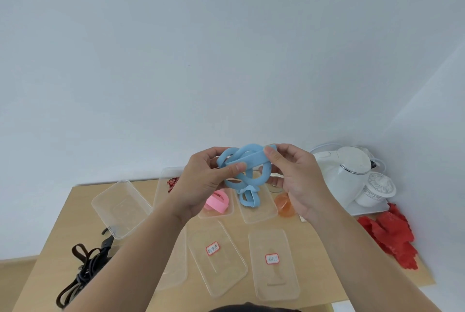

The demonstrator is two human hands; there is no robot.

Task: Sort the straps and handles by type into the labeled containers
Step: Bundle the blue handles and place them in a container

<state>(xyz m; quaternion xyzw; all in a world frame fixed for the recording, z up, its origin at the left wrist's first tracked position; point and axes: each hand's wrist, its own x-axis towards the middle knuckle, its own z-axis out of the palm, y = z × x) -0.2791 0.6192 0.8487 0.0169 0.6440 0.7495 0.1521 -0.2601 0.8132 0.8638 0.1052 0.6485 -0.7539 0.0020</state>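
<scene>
A light blue looped silicone strap (247, 163) hangs in the air above the table, held by both hands. My left hand (203, 180) pinches its left side between thumb and fingers. My right hand (294, 178) grips its right end. Below it a clear container (259, 213) holds another blue strap (247, 198). A pink strap (217, 202) lies in the container to its left. Two clear containers with red-edged labels (212, 248) (272, 258) lie nearer to me. A tangle of dark brown and black straps (85, 266) sits at the table's left front.
An unlabeled clear container (120, 207) stands at the left, another (167, 180) with a red item behind my left hand. An orange piece (284, 204) lies right of the blue container. A white kettle (344, 175), a cup and red material (392, 236) occupy the right.
</scene>
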